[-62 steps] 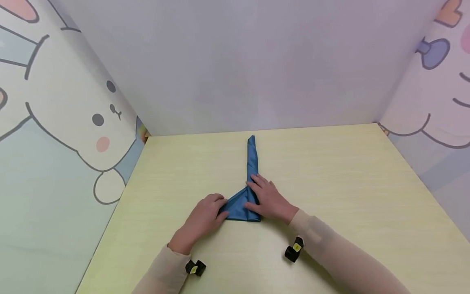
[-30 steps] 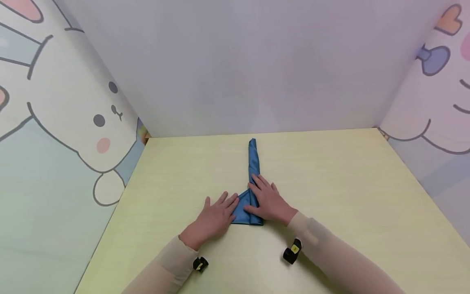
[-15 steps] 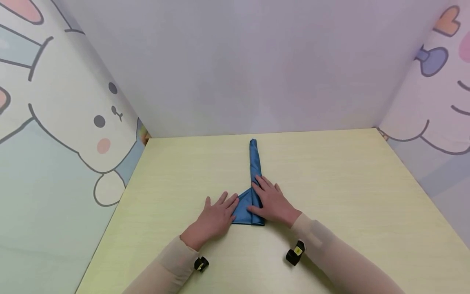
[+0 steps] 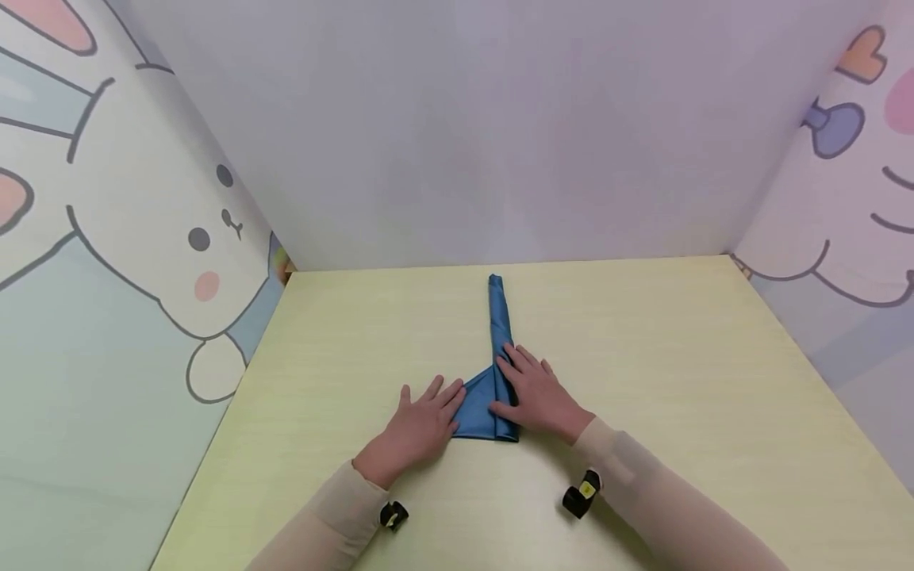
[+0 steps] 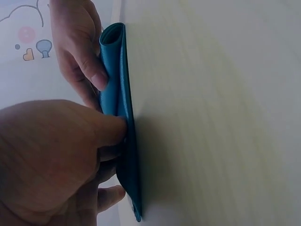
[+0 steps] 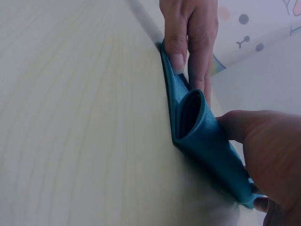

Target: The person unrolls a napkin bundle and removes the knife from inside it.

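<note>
Since the earliest frame, the left hand [image 4: 420, 428] has gone from curled at the cloth's 9 o'clock edge to lying over it, fingers spread, while the right hand [image 4: 543, 396] keeps nearly the same place. On the pale table [image 4: 664, 357], the blue cloth [image 4: 481, 404] lies near the middle, part rolled, with a flat flap towards 8 o'clock and a thin roll [image 4: 500, 313] pointing to 12 o'clock. The right hand rests on the roll from the 4 o'clock side, fingers apart and fairly straight, thumb pressed against it rather than closed round it. The likeliest trouble is unrolling: the fabric looks slick, so if those fingers lift, the layers may spring loose. If the left hand presses too lightly, the flap could slide or crease; uneven pushing might twist the roll, whose narrow tip nobody holds. Smallest of all, the hollow end [image 6: 190, 113] at 6 o'clock could flatten or slip out under the thumb's weight.
</note>
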Demonstrator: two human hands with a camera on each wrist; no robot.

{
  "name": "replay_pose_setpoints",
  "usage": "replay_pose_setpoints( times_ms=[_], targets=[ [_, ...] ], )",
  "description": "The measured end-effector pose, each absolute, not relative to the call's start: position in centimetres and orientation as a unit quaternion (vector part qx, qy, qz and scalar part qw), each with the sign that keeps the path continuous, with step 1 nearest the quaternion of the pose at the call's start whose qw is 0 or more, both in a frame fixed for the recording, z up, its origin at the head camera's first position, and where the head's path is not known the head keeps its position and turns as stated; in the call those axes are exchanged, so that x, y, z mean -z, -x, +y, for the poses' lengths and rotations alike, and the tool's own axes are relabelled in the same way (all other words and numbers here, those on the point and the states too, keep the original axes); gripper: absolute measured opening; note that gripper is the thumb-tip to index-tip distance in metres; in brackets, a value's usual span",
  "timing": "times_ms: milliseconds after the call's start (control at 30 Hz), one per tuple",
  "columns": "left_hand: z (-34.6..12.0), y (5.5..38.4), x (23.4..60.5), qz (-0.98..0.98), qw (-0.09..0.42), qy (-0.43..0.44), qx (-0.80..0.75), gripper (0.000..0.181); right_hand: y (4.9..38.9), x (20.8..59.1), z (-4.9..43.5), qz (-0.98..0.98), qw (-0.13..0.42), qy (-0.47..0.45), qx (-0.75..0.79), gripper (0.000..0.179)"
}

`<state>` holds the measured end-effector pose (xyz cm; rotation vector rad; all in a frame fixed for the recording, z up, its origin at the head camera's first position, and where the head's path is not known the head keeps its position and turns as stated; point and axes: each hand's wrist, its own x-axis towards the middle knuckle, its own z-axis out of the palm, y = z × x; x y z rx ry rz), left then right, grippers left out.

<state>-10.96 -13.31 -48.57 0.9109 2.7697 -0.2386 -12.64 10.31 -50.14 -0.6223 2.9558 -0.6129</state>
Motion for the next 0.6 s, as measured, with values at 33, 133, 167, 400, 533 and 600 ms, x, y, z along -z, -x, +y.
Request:
replay_pose_setpoints(
  times_ms=[33,133,167,400,533,600],
  targets=[
    [-13.35,10.93,48.62,0.941,0.108,-0.310,0.082,0.057,12.59,50.16,10.34,0.959,0.032,0.200,0.198,0.084],
    [-13.51,10.82,48.72,0.941,0.110,-0.311,0.083,0.057,12.41,50.14,10.41,0.959,0.041,0.197,0.199,0.084],
    [-13.55,10.78,48.73,0.940,0.110,-0.311,0.083,0.057,12.37,50.14,10.42,0.959,0.042,0.196,0.201,0.084],
    [-13.52,10.88,48.34,0.940,0.098,-0.319,0.075,0.057,12.36,50.15,10.54,0.960,0.031,0.184,0.208,0.081],
    [-13.31,10.85,48.33,0.940,0.100,-0.316,0.078,0.056,12.29,50.16,10.80,0.959,0.039,0.180,0.215,0.081],
    [-13.24,10.82,48.44,0.941,0.104,-0.312,0.077,0.057,12.22,50.13,10.92,0.958,0.038,0.181,0.221,0.080]
  ],
)
